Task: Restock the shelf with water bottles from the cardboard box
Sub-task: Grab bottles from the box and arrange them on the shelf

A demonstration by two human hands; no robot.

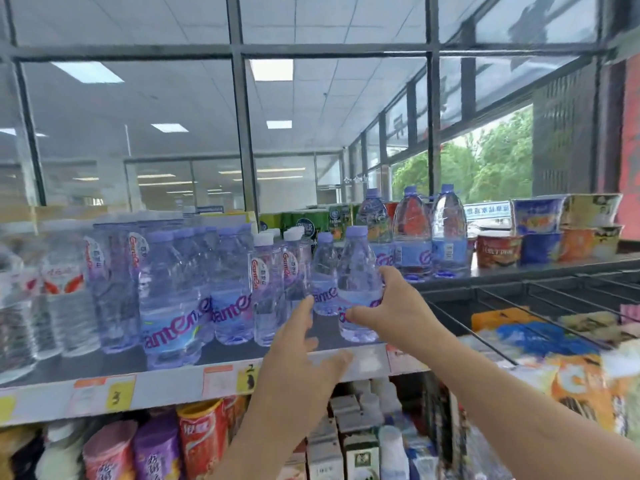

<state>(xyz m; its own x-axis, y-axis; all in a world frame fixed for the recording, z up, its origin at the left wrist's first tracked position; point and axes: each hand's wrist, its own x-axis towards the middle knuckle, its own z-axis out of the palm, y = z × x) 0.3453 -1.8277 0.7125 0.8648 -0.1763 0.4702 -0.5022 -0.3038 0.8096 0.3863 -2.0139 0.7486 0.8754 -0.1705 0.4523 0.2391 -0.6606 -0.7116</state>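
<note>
Purple-capped water bottles [180, 289] already crowd the left and middle of the shelf [166, 388], so the restocking looks well under way. The right hand [398, 306] has its fingers and thumb wrapped round one more bottle [358, 271], upright at the front right end of the row and apparently being set in place. The left hand [301, 344] hovers just beside it, fingers loose and straight, holding nothing. The cardboard box is out of view, so how many bottles remain cannot be told.
</note>
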